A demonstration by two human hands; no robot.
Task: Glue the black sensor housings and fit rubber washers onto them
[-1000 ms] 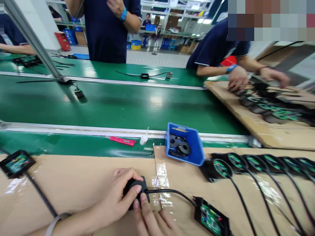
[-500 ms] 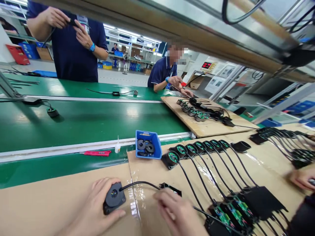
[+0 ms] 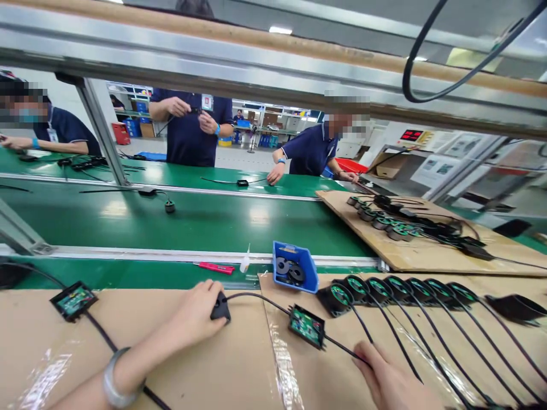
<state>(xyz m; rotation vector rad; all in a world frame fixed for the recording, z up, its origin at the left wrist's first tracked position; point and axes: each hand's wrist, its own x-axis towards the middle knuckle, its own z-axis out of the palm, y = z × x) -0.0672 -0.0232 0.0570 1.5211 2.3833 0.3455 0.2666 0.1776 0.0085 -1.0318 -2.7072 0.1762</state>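
Gripping the black housing (image 3: pixel 221 308), the left hand (image 3: pixel 200 310) curls over its left side, while the right hand (image 3: pixel 387 376) pinches a black cable (image 3: pixel 341 345). Between the hands sits the open circuit-board case (image 3: pixel 306 326), wired to the housing, with the blue bin (image 3: pixel 306 261) beyond it.

I have my left forearm (image 3: pixel 160 348) reaching in from the lower left of the head view, slanting up and rightward, the wrist nearly straight. My left hand (image 3: pixel 199 312) lies low, back upward, its fingers (image 3: pixel 212 286) bent together at the far side and the thumb pointing rightward on the near side, closed in a grip. My right hand (image 3: pixel 387 373) enters from the bottom edge, angled up-left, fingertips pinched together, well apart from the left and nearer to me.
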